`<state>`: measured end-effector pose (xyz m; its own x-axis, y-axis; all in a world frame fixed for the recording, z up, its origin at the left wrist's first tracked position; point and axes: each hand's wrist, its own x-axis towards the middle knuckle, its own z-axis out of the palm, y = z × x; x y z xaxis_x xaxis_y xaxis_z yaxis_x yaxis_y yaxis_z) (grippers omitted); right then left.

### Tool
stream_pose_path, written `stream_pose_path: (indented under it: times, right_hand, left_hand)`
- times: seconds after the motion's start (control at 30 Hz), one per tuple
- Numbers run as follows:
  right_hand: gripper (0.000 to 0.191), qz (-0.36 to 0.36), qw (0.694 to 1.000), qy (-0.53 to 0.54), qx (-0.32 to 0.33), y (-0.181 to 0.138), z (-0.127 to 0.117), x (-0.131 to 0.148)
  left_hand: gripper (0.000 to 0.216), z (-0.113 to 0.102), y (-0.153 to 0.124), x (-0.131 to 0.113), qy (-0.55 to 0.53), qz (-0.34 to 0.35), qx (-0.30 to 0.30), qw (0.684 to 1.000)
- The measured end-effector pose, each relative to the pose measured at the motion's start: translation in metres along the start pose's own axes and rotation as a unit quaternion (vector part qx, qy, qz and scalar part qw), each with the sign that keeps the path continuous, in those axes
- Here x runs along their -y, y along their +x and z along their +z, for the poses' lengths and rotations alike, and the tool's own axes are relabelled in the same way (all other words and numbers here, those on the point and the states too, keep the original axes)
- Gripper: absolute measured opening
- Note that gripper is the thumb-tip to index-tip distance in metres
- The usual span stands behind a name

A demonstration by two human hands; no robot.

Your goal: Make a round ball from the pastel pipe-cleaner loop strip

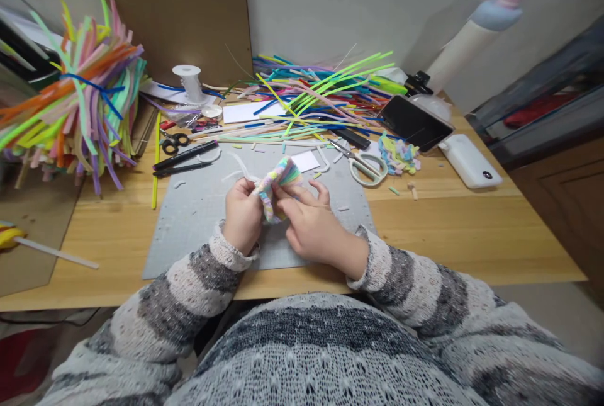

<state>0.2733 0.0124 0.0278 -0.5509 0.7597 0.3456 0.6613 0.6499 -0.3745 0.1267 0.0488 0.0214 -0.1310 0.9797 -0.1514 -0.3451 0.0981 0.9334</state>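
Between my two hands, over a grey cutting mat (189,223), is a small fuzzy craft piece (268,193) in pastel yellow, pink, blue and mint, made of bent pipe cleaners. My left hand (242,214) pinches its left edge, with thumb and fingers closed. White strips (240,167) stick out past that hand. At the piece's right side, my right hand (314,220) has fingers pressed against it, the index finger partly raised. The fingertips behind the piece are hidden. A white card (305,161) lies on the mat just beyond.
White-handled scissors (368,169), a pastel pipe-cleaner clump (400,154), a phone (417,123) and a white power bank (470,161) lie to the right. Loose pipe cleaners (325,91) pile up at the back. Left are black scissors (175,142), pens (185,158), a spool (189,85) and a tied bundle (80,97).
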Motion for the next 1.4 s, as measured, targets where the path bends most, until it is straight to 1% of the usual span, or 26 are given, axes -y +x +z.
stream_pose_path:
  times: [0.07,0.1,0.17,0.23,0.3,0.4,0.5,0.57,0.6,0.67,0.73,0.8,0.87,0.93,1.07,1.13,1.2,1.27,1.3,1.33,1.4]
  right_hand:
    - [0.038,-0.003,0.999,0.019,-0.030,0.001,0.000,-0.003]
    - [0.037,0.002,0.998,0.030,-0.059,0.001,0.000,-0.004]
    - [0.038,0.021,0.991,0.050,-0.126,0.001,-0.002,-0.006]
    - [0.040,0.040,0.981,0.061,-0.180,-0.002,-0.004,-0.006]
    - [0.041,0.051,0.973,0.069,-0.213,-0.004,-0.006,-0.006]
    - [0.038,0.070,0.963,0.094,-0.244,-0.007,-0.007,-0.008]
    - [0.030,0.086,0.948,0.171,-0.256,-0.006,-0.004,-0.013]
    - [0.023,0.110,0.923,0.266,-0.256,-0.003,0.000,-0.018]
    - [0.023,0.130,0.904,0.324,-0.247,-0.002,0.003,-0.020]
    - [0.027,0.172,0.855,0.445,-0.203,0.001,0.007,-0.022]
    - [0.036,0.205,0.808,0.535,-0.138,0.004,0.011,-0.023]
    - [0.042,0.232,0.776,0.580,-0.091,0.006,0.014,-0.022]
    - [0.043,0.256,0.763,0.591,-0.066,0.007,0.016,-0.021]
    - [0.040,0.264,0.770,0.577,-0.069,0.008,0.019,-0.022]
    - [0.037,0.253,0.811,0.512,-0.122,0.009,0.021,-0.023]
    - [0.037,0.259,0.815,0.502,-0.126,0.009,0.019,-0.023]
    - [0.037,0.268,0.805,0.517,-0.110,0.008,0.016,-0.023]
    - [0.036,0.263,0.799,0.532,-0.099,0.007,0.014,-0.023]
    - [0.036,0.256,0.803,0.528,-0.102,0.007,0.014,-0.023]
    - [0.036,0.249,0.814,0.513,-0.109,0.006,0.014,-0.024]
    - [0.033,0.246,0.844,0.460,-0.122,0.006,0.015,-0.026]
  left_hand:
    - [0.021,0.004,0.004,-0.006,-0.051,-0.017,0.067,0.996]
    - [0.027,0.005,0.006,-0.008,-0.074,-0.025,0.099,0.992]
    - [0.037,0.005,0.009,-0.012,-0.098,-0.032,0.132,0.986]
    - [0.039,0.003,0.012,-0.013,-0.105,-0.033,0.137,0.984]
    - [0.040,0.000,0.013,-0.014,-0.107,-0.027,0.137,0.984]
    - [0.044,-0.004,0.012,-0.017,-0.112,-0.011,0.144,0.983]
    - [0.043,-0.002,0.012,-0.021,-0.137,0.001,0.147,0.980]
    - [0.039,0.000,0.012,-0.023,-0.153,-0.006,0.150,0.977]
    - [0.037,0.001,0.012,-0.023,-0.151,-0.010,0.153,0.976]
    - [0.034,0.000,0.011,-0.020,-0.121,-0.010,0.162,0.979]
    - [0.031,-0.002,0.010,-0.016,-0.070,0.003,0.161,0.984]
    - [0.027,-0.004,0.007,-0.012,-0.021,0.002,0.156,0.988]
    - [0.026,-0.004,0.003,-0.010,0.010,-0.018,0.162,0.987]
    - [0.026,-0.003,0.000,-0.009,0.016,-0.018,0.151,0.988]
    - [0.030,0.001,-0.002,-0.010,0.015,0.030,0.092,0.995]
    - [0.027,0.002,-0.001,-0.010,0.021,0.024,0.104,0.994]
    - [0.026,0.002,0.000,-0.009,0.018,-0.002,0.134,0.991]
    - [0.031,0.001,0.002,-0.008,0.010,-0.029,0.162,0.986]
    - [0.030,0.000,0.002,-0.008,0.006,-0.037,0.167,0.985]
    - [0.027,0.000,0.003,-0.007,0.005,-0.040,0.165,0.985]
    - [0.020,-0.001,0.004,-0.006,0.009,-0.042,0.153,0.987]
